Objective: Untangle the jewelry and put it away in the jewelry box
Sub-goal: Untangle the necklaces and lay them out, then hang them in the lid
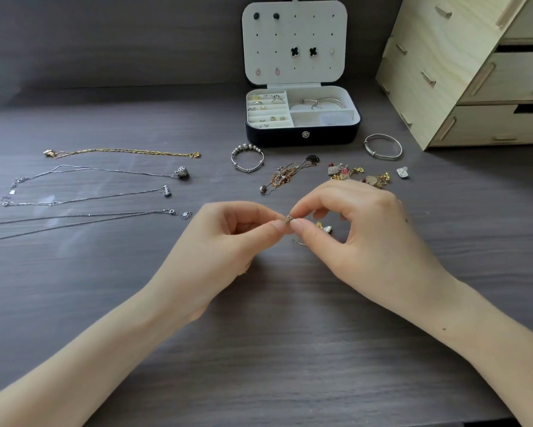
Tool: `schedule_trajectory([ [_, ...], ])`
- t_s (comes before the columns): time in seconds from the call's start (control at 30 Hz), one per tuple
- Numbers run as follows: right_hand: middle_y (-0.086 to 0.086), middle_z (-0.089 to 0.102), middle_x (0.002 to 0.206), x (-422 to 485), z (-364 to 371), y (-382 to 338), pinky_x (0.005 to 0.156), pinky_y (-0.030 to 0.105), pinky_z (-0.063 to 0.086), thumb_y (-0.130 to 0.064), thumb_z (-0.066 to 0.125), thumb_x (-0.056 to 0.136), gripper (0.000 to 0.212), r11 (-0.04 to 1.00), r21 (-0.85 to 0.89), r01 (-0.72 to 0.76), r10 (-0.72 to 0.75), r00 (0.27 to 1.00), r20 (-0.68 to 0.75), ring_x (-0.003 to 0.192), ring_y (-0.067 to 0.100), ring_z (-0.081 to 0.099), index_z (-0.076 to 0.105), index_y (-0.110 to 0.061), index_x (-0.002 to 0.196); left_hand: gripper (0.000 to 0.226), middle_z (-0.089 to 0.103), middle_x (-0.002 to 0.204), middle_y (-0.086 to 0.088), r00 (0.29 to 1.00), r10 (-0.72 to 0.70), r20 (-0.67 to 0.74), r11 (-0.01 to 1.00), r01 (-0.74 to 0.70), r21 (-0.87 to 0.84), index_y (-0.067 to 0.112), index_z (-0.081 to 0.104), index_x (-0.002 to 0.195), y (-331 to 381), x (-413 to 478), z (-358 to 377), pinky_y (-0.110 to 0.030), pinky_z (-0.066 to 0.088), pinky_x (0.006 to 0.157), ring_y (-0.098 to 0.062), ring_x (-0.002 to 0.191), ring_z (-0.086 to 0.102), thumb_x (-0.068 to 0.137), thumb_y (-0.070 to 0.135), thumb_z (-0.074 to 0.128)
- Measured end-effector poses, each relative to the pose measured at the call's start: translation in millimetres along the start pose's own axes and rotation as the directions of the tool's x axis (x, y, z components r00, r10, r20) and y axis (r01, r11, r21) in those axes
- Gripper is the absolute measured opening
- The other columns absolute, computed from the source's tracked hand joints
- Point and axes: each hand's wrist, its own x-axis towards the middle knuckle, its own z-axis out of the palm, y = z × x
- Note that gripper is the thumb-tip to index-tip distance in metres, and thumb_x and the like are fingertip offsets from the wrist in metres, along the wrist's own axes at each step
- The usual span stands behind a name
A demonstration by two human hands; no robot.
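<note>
My left hand [237, 238] and right hand [361, 229] both pinch one tiny silver piece [288, 219] above the counter [259, 334]; jewelry box [302, 137] open at 12 o'clock, tangled chains [287, 175] between.

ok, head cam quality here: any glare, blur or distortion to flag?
Head view: soft even light, faint shadows under the left hand and right hand; head view: pale sheen patches on the table by the laid-out necklaces; head view: wide-angle bowing tilts the wooden drawer unit; head view: the small piece both hands pinch is too tiny to resolve.
</note>
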Motion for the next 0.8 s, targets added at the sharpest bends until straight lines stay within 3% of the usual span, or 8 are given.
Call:
schedule_trajectory([
  [0.2,-0.004,0.063,0.071,0.0,2.3,-0.2,0.065,0.034,0.042,-0.026,0.056,0.079,0.017,0.973,-0.176,0.148,-0.173,0.975,-0.136,0.067,0.021,0.054,0.065,-0.013,0.073,0.013,0.035,0.052,0.001,0.994,0.105,-0.039,0.987,-0.099,0.125,0.026,0.074,0.076,-1.9,-0.8,2.5,-0.027,0.022,0.050,-0.013,0.051,0.027,0.075,0.032,0.062],
  [0.27,-0.001,0.064,0.069,0.2,3.8,0.4,0.064,0.035,0.042,-0.021,0.058,0.079,0.015,0.947,-0.254,0.198,-0.238,0.961,-0.140,0.067,0.025,0.055,0.065,-0.012,0.070,0.013,0.035,0.051,0.004,0.984,0.176,-0.036,0.959,-0.163,0.230,0.024,0.073,0.072,-3.1,-1.5,2.8,-0.022,0.024,0.048,-0.009,0.049,0.028,0.081,0.028,0.065],
  [0.37,0.001,0.065,0.067,0.0,5.3,1.5,0.061,0.036,0.039,-0.014,0.061,0.077,0.012,0.892,-0.370,0.260,-0.324,0.938,-0.122,0.065,0.028,0.053,0.065,-0.011,0.067,0.021,0.031,0.046,0.008,0.949,0.312,-0.034,0.867,-0.270,0.419,0.032,0.065,0.065,-4.3,-2.5,5.2,-0.012,0.020,0.044,-0.006,0.043,0.027,0.083,0.023,0.063],
  [0.53,0.003,0.057,0.060,-0.3,5.5,-2.5,0.055,0.035,0.036,-0.005,0.062,0.068,0.011,0.798,-0.511,0.320,-0.414,0.907,-0.079,0.060,0.027,0.048,0.056,-0.009,0.059,0.018,0.028,0.044,0.010,0.894,0.448,-0.023,0.708,-0.339,0.619,0.034,0.056,0.066,-7.1,-2.6,8.8,-0.008,0.026,0.047,-0.005,0.045,0.033,0.078,0.021,0.058],
  [0.67,0.004,0.056,0.062,-1.0,4.3,-2.2,0.057,0.035,0.034,-0.006,0.057,0.069,0.010,0.820,-0.498,0.281,-0.374,0.923,-0.095,0.061,0.028,0.047,0.053,-0.009,0.060,0.013,0.027,0.042,0.010,0.890,0.452,-0.058,0.714,-0.322,0.622,0.027,0.060,0.066,-7.7,-3.0,8.0,-0.007,0.026,0.048,-0.004,0.045,0.034,0.076,0.019,0.059],
  [0.8,0.000,0.058,0.064,0.3,2.5,0.2,0.062,0.032,0.038,-0.015,0.052,0.073,0.011,0.936,-0.324,0.140,-0.193,0.971,-0.139,0.064,0.025,0.051,0.057,-0.009,0.065,0.010,0.033,0.045,0.008,0.918,0.387,-0.085,0.787,-0.281,0.549,0.025,0.062,0.066,-5.3,-2.4,4.3,-0.008,0.025,0.048,-0.005,0.044,0.033,0.076,0.023,0.060],
])
